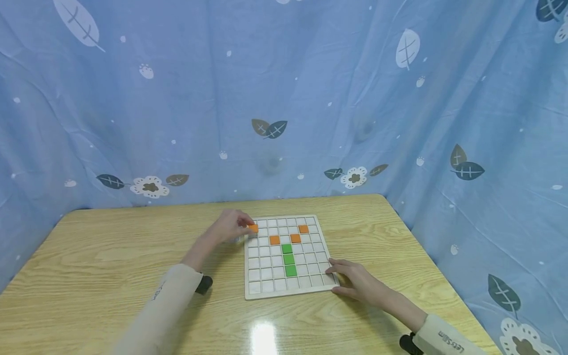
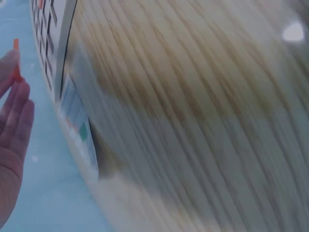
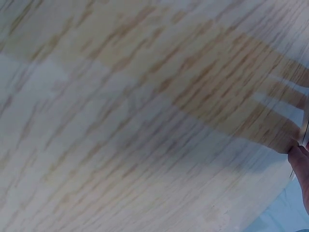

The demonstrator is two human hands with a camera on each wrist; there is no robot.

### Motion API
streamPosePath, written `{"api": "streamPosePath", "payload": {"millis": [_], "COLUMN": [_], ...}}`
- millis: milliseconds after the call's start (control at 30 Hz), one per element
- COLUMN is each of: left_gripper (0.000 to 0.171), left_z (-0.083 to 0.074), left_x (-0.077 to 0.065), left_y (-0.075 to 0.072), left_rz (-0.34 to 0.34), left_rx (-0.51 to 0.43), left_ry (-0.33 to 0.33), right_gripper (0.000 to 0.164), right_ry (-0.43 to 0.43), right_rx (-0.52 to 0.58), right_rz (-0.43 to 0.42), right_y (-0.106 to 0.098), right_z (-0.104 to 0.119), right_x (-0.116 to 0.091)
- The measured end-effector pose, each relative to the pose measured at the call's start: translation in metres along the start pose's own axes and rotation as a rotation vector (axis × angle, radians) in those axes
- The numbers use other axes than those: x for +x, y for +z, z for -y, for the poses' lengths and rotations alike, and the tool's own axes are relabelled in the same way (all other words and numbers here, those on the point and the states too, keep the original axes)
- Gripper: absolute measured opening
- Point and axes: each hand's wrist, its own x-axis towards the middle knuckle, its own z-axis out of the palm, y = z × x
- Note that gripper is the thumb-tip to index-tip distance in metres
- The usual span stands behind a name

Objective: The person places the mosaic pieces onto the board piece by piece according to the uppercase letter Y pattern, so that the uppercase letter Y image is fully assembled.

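Note:
A white gridded board (image 1: 267, 286) lies on the table. At its far left corner my left hand (image 1: 228, 227) pinches an orange square tile (image 1: 253, 228) between thumb and fingers; the left wrist view shows this tile edge-on. Three more orange tiles, one of them near the far right (image 1: 303, 229), sit in the grid. Below them runs a column of three green tiles (image 1: 288, 259). My right hand (image 1: 359, 283) rests at the board's near right edge, fingers spread and touching the frame. Only its thumb (image 3: 301, 169) shows clearly in the right wrist view.
Beside the board's left edge lies a flat card (image 2: 79, 121) with small coloured marks, mostly covered by my left hand in the head view. The wooden table (image 1: 133, 276) ends at a blue patterned curtain (image 1: 199, 98) behind and to the right.

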Motion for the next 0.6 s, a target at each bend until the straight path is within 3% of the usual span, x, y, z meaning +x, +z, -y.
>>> {"api": "streamPosePath", "payload": {"millis": [267,600], "left_gripper": [0.018,0.018], "left_z": [-0.001,-0.007], "left_x": [0.010,0.019], "left_y": [0.017,0.032], "left_rz": [0.021,0.019], "left_rx": [0.001,-0.045], "left_ry": [-0.123,-0.189], "right_gripper": [0.032,0.032], "right_ry": [-0.003,-0.005], "right_rx": [0.002,0.003], "right_rz": [-0.001,0.001], "right_y": [0.000,0.000], "right_z": [0.001,0.001], "right_x": [0.000,0.001]}}
